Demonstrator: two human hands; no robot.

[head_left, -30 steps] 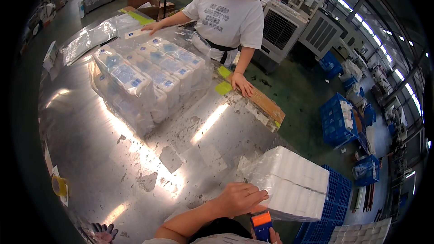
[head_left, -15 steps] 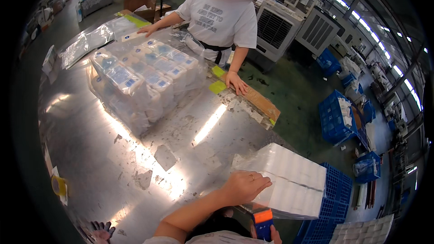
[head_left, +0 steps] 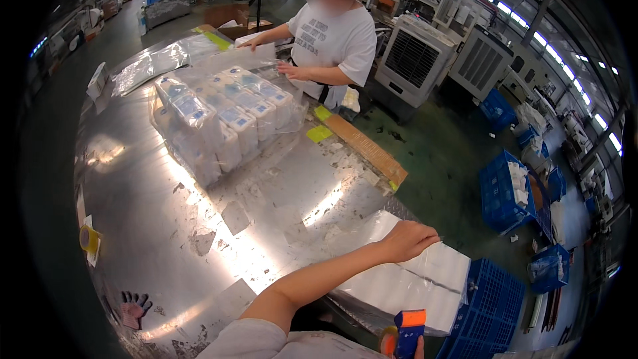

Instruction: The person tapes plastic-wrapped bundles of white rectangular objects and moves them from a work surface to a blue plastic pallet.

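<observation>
My left hand (head_left: 411, 240) reaches across the top of a white plastic-wrapped bale (head_left: 425, 296) at the table's right edge. Its fingers are pressed together near the bale's far right side; whether film or tape is between them cannot be made out. Low in the view, my right hand (head_left: 419, 348), mostly hidden, grips a blue and orange tape dispenser (head_left: 407, 336) beside the bale's near side. A tape roll shows on the dispenser. A thin dark seam runs along the top of the bale.
Clear-bagged white packs (head_left: 232, 116) stand on the metal table (head_left: 146, 226). A co-worker (head_left: 335, 36) stands behind them, hands at a white sheet. A glove (head_left: 134, 309) and yellow tape roll (head_left: 88, 239) lie left. Blue crates (head_left: 488, 306) stand right, with a cooler (head_left: 415, 60) farther back.
My left hand has moved right and away across the bale. The tape dispenser has shifted slightly right. The co-worker's hand has left the table edge for the white sheet by the bagged packs.
</observation>
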